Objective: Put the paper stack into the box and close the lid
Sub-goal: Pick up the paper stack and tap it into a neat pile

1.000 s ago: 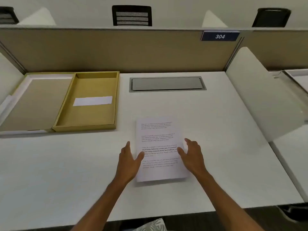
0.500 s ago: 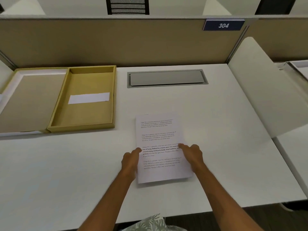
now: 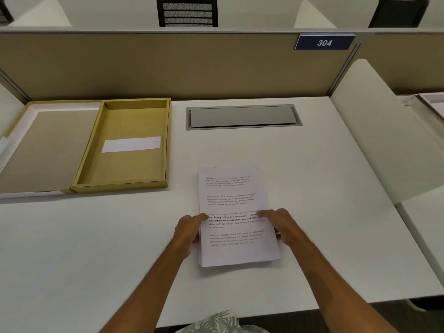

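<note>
A white paper stack (image 3: 234, 203) with printed text lies on the white desk (image 3: 96, 236), near the middle front. My left hand (image 3: 188, 229) grips its left edge, thumb on top. My right hand (image 3: 280, 224) grips its right edge, fingers curled under. The near end of the stack looks slightly raised. The yellow box (image 3: 165, 145) stands open at the back left with a white slip (image 3: 131, 144) on its floor. Its lid (image 3: 38, 150) lies flat, hinged open to the left.
A grey cable hatch (image 3: 242, 116) is set into the desk behind the paper. A tan partition (image 3: 168, 66) with a "304" sign (image 3: 324, 42) closes the back. A white side divider (image 3: 384, 131) stands on the right.
Both hands went from resting open on the stack to gripping its left and right edges. The near end of the stack has begun to lift.
</note>
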